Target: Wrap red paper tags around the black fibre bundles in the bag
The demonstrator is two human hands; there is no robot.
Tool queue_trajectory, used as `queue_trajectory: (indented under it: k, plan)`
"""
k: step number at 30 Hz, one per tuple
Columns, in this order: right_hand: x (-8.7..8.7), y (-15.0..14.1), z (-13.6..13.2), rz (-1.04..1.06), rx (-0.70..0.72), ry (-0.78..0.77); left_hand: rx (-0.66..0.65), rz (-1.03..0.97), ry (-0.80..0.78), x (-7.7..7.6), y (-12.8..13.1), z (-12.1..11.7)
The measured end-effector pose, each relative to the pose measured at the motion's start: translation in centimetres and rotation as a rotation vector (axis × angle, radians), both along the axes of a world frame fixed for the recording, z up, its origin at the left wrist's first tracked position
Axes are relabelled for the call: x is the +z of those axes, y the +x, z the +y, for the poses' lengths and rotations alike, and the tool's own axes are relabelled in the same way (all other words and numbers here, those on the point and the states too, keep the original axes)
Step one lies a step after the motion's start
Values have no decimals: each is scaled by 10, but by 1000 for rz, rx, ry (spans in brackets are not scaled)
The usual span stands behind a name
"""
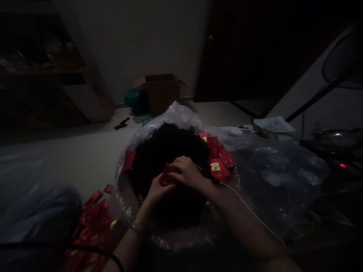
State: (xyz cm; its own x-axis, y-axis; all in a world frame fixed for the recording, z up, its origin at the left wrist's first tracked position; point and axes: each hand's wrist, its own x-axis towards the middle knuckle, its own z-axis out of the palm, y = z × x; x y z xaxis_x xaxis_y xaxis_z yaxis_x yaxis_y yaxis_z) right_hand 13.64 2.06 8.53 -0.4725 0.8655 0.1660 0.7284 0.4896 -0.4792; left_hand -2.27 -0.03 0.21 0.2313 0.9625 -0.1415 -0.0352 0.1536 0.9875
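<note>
Before dim wall, see red packet above black heap, with fingers of left hand and right hand curled closely around it; seems light, bendable, best held by edges.

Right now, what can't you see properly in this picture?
In the head view:
Small red packet: partly covered by the left hand and right hand.
Open brown cardboard box: its bottom inside is hidden by its own front.
Round dark fan: cut off by the right edge.

Head cam looks fwd/down, near L hand & R hand; dim wall seems farther.
</note>
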Motion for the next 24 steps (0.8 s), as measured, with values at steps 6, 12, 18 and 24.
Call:
queue_trajectory:
  k: [6, 12, 18, 24]
  plan:
    - [12, 1, -2, -110, 72, -110, 35, 22, 66, -1, 3, -2]
    - [5, -3, -3, 15, 120, -28, 81, 83, 131, 1, 5, -2]
    - [4, 1, -6, 128, 207, -41, 57, 75, 134, -1, 4, -3]
    - [4, 10, -1, 364, 45, 24, 61, 93, 143, -3, 1, -1]
